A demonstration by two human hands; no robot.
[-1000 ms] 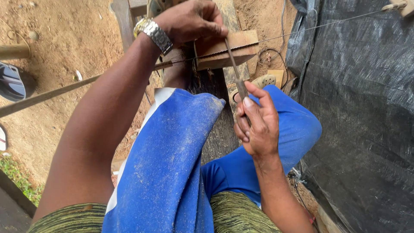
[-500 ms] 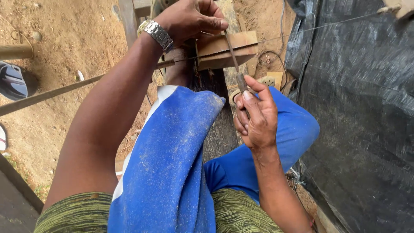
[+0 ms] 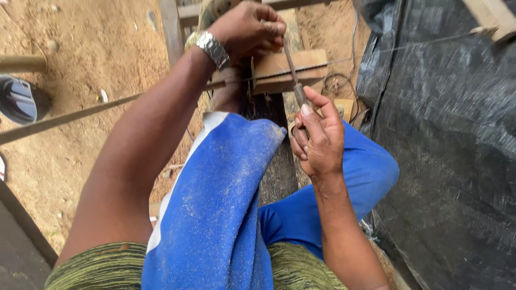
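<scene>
— While both arms reach forward over the knees, what is each hand doing?

— A thin metal file [image 3: 294,72] runs slantwise between them. The left hand [image 3: 248,29], with a metal wristwatch [image 3: 207,47] on its wrist, is closed on the file's far end, fingers curled around it. The right hand [image 3: 318,140] is closed on the near end, thumb laid along the shaft, fingers wrapped underneath.

— And where does the file sit?

— Its middle crosses a saw blade [image 3: 333,63] that stands edge-up, pinched between two wooden blocks [image 3: 279,72]. The file rests on the blade's toothed edge, just in front of the left hand.

— What carries the blocks?

— A dark wooden plank [image 3: 277,166] that runs back between the person's legs, which are in dusty blue trousers [image 3: 215,204].

— Anything around that?

— Black plastic sheeting [image 3: 446,150] hangs on the right, close beside the right knee. Sandy ground [image 3: 91,37] lies on the left, with a long thin rod [image 3: 64,117] crossing it and a dark rounded object [image 3: 19,99] at the edge, which I cannot identify.
</scene>
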